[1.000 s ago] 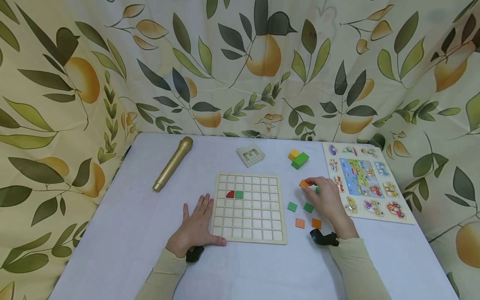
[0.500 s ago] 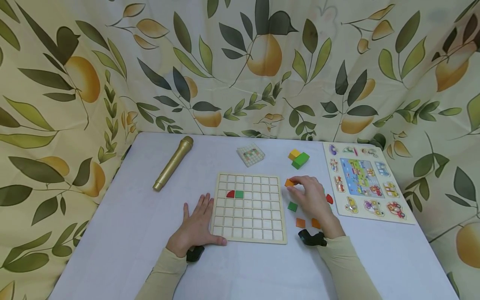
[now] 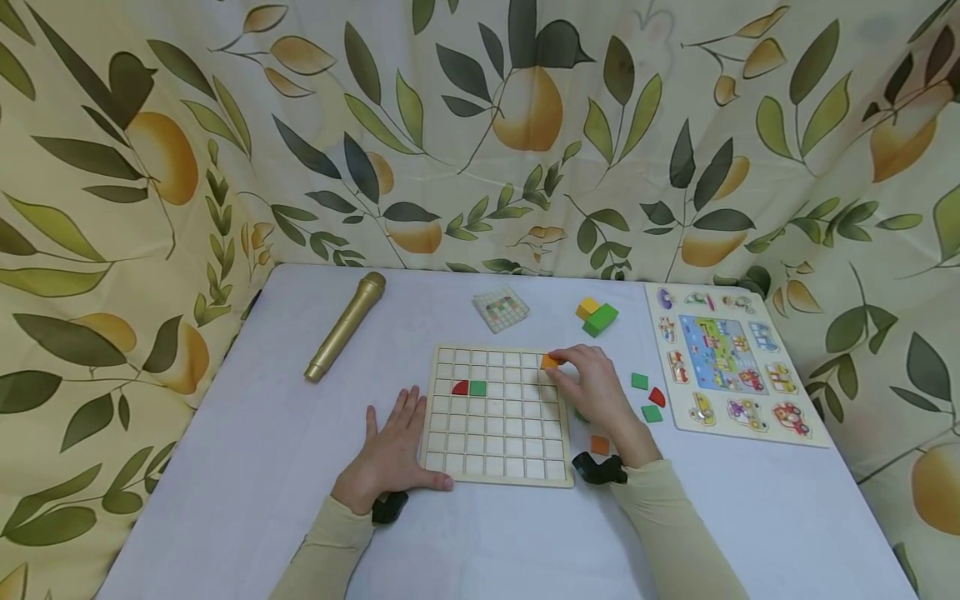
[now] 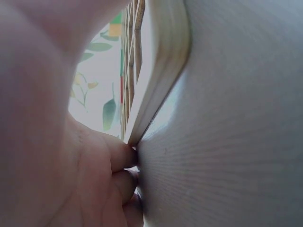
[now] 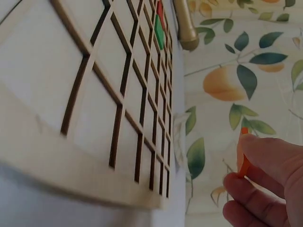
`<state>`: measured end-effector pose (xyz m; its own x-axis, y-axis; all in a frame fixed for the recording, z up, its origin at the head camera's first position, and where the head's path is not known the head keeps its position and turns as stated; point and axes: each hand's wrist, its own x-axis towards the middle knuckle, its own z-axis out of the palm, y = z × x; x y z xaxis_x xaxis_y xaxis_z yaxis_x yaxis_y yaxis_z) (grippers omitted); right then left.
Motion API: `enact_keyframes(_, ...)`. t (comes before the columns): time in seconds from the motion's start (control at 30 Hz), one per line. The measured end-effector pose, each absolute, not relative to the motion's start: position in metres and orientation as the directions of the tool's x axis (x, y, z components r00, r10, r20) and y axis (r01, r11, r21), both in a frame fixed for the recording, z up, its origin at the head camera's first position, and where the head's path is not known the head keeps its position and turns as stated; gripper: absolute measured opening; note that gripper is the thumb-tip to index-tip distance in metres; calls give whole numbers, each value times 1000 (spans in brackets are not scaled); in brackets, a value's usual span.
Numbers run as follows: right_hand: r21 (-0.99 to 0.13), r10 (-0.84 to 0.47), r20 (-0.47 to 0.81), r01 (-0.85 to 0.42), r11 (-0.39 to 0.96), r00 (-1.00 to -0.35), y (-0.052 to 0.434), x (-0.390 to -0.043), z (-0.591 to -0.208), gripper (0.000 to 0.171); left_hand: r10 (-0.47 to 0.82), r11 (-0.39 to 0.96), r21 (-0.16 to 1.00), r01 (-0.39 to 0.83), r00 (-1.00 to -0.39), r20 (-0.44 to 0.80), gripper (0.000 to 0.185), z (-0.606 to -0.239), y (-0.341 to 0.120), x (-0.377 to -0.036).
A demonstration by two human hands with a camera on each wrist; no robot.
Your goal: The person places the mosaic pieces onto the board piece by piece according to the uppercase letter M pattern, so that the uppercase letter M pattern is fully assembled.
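Observation:
A square wooden grid board [image 3: 497,417] lies mid-table. Two cells in its upper left hold a red quarter-round tile [image 3: 461,387] and a green square tile [image 3: 477,388], side by side. My left hand [image 3: 390,454] lies flat with fingers spread, along the board's left edge, thumb at its near corner. My right hand [image 3: 596,387] pinches an orange square tile [image 3: 549,362] between thumb and fingers, over the board's upper right corner. In the right wrist view that orange tile [image 5: 244,153] stands edge-on, raised above the grid.
Right of the board lie an orange tile [image 3: 599,445], green tiles [image 3: 639,381] and a red quarter-round [image 3: 657,397]. Behind are a small patterned card [image 3: 501,310], a green block [image 3: 601,320] and a yellow block [image 3: 587,307]. A gold microphone-shaped tube [image 3: 346,327] lies left, a picture puzzle board [image 3: 723,358] right.
My right hand has carried the orange tile leftward from among the loose tiles to over the board's upper right corner. My left hand has stayed in place.

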<state>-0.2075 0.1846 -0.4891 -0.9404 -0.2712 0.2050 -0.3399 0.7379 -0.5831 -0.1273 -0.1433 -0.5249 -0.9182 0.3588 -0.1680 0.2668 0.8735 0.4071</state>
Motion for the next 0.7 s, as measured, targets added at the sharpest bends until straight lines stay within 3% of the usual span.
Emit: enact_keyframes(0.7,-515,-462,123,-455,726,-878,134,-216,-500,25,348,878,406,254,-921,-176,137,-525,-142,-128)
